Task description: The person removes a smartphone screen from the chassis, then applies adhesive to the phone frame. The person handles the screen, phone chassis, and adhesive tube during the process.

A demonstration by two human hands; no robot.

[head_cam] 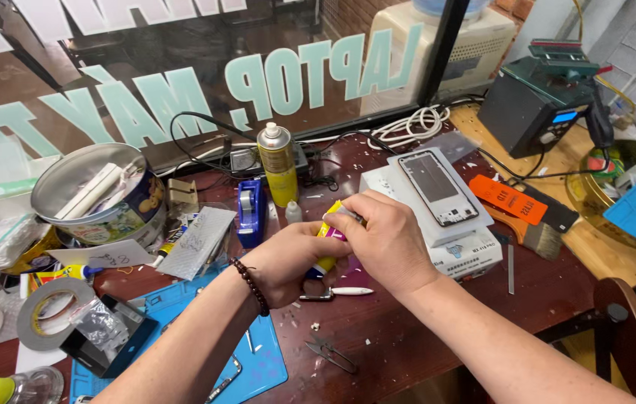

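My left hand (288, 258) grips the lower body of a small yellow glue tube (327, 230) above the dark red table. My right hand (381, 239) closes over the tube's upper end, fingers at its tip. A beaded bracelet (251, 284) sits on my left wrist. Just behind my hands a phone frame (436, 187) lies face up on a white box (460, 251).
A yellow spray can (278, 164), a blue tape dispenser (249, 213), a round tin (97, 196) and a tape roll (49, 313) crowd the left. Tweezers (331, 354) and a blue mat (258, 359) lie near. An orange-handled brush (527, 224), a black station (531, 112) and a chair back (632, 329) stand right.
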